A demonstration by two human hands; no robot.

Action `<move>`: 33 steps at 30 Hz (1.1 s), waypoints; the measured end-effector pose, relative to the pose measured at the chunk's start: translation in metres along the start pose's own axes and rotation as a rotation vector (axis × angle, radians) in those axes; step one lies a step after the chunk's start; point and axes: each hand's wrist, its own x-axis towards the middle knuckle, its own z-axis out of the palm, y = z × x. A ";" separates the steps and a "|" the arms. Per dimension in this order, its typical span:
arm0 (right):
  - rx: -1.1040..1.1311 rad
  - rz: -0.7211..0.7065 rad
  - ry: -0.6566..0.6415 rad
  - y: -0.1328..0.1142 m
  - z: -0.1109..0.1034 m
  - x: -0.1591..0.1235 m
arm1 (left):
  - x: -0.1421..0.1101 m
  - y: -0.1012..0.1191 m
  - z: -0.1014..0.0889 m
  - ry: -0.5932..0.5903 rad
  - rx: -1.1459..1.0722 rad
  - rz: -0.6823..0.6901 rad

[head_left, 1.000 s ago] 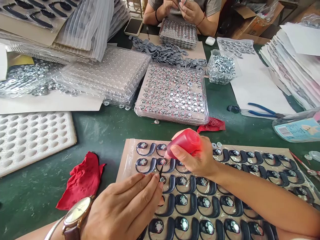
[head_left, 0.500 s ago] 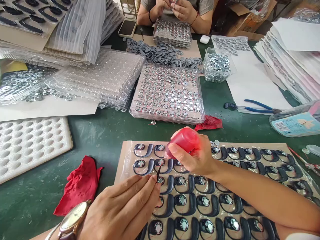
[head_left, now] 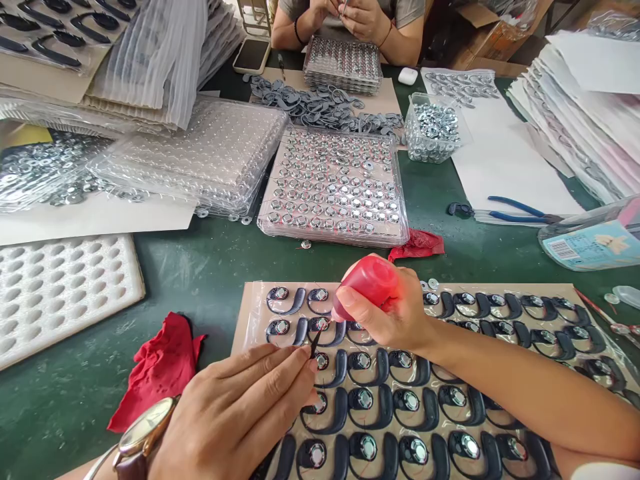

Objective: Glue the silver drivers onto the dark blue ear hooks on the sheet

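My right hand [head_left: 400, 313] is closed around a red squeeze bottle [head_left: 367, 283], its tip pointing down and left at a black ear-hook piece [head_left: 326, 332] in the second row. Pinched in my left hand [head_left: 240, 407] are dark pointed tweezers [head_left: 315, 341]; their tips reach the round silver disc [head_left: 320, 324] in that same piece. I cannot tell whether the bottle's tip touches the disc. Rows of similar ear-hook pieces with silver discs and thin red wires lie on a film-covered cardboard sheet [head_left: 241, 330]. My right forearm hides some of them.
A red cloth [head_left: 160, 373] and a white foam tray [head_left: 65, 287] lie left. Beyond the sheet stands a clear tray of silver discs [head_left: 333, 187]. Blue-handled pliers [head_left: 520, 210] and a clear labelled container [head_left: 595, 240] are at right. Across the table, another person's hands [head_left: 345, 17] work.
My left hand and the tweezers have shifted slightly left, their tips still near the same disc. My right hand and the bottle stay nearly in place.
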 end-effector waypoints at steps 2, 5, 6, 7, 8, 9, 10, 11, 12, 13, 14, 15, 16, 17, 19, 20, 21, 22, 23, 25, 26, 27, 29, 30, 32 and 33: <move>0.001 -0.007 0.003 0.000 0.000 0.000 | 0.002 -0.002 -0.001 0.001 -0.008 -0.001; 0.006 -0.021 -0.003 0.001 0.001 0.000 | 0.004 -0.005 -0.003 0.019 -0.038 -0.011; 0.008 -0.028 -0.006 0.001 0.001 -0.001 | 0.005 -0.006 -0.004 0.032 -0.056 -0.025; 0.012 -0.035 -0.010 0.001 0.001 -0.001 | 0.006 -0.008 -0.004 0.045 -0.081 -0.046; 0.018 -0.037 -0.016 0.001 0.002 -0.001 | 0.007 -0.009 -0.004 0.056 -0.112 -0.069; 0.024 -0.038 -0.023 0.002 0.002 -0.002 | 0.008 -0.011 -0.004 0.071 -0.147 -0.094; 0.027 -0.042 -0.029 0.002 0.002 -0.002 | 0.010 -0.012 -0.004 0.094 -0.184 -0.122; 0.024 -0.051 -0.031 0.002 0.003 -0.003 | 0.012 -0.013 -0.003 0.121 -0.222 -0.153; 0.020 -0.066 -0.032 0.003 0.004 -0.003 | 0.014 -0.015 -0.003 0.148 -0.258 -0.188; 0.016 -0.086 -0.037 0.003 0.005 -0.003 | 0.016 -0.016 -0.002 0.176 -0.292 -0.227; 0.013 -0.114 -0.038 0.003 0.005 -0.003 | 0.018 -0.017 -0.002 0.200 -0.322 -0.264; 0.019 -0.144 -0.035 0.002 0.005 -0.003 | 0.019 -0.017 -0.001 0.216 -0.346 -0.296; 0.042 -0.161 -0.031 0.001 0.005 -0.003 | 0.020 -0.018 -0.001 0.221 -0.361 -0.314; 0.080 -0.160 -0.028 0.000 0.005 -0.002 | 0.020 -0.018 -0.001 0.224 -0.369 -0.322; 0.173 -0.106 -0.021 -0.005 0.003 0.000 | 0.020 -0.018 -0.001 0.232 -0.371 -0.318; 0.217 -0.066 -0.016 -0.007 0.001 0.001 | 0.020 -0.018 -0.001 0.235 -0.369 -0.314; 0.253 -0.029 -0.014 -0.009 0.000 0.002 | 0.019 -0.018 -0.001 0.236 -0.370 -0.313; 0.275 -0.005 -0.010 -0.010 0.000 0.003 | 0.019 -0.018 -0.001 0.235 -0.370 -0.313; 0.285 0.006 -0.003 -0.011 -0.001 0.003 | 0.018 -0.018 -0.001 0.233 -0.372 -0.316; 0.287 0.024 -0.005 -0.009 0.000 0.004 | 0.017 -0.018 0.000 0.225 -0.379 -0.325; 0.282 0.038 -0.015 -0.008 0.001 0.003 | 0.017 -0.018 0.000 0.222 -0.385 -0.336; 0.276 0.055 -0.027 -0.006 0.002 0.002 | 0.017 -0.019 0.000 0.219 -0.393 -0.352; 0.272 0.079 -0.047 -0.002 0.004 0.001 | 0.019 -0.019 -0.001 0.214 -0.412 -0.397; 0.271 0.092 -0.054 -0.001 0.005 0.000 | 0.020 -0.019 -0.002 0.210 -0.422 -0.425; 0.256 0.109 -0.061 0.001 0.006 -0.001 | 0.023 -0.020 -0.003 0.209 -0.439 -0.474; 0.241 0.116 -0.064 0.001 0.006 -0.002 | 0.024 -0.020 -0.004 0.209 -0.445 -0.495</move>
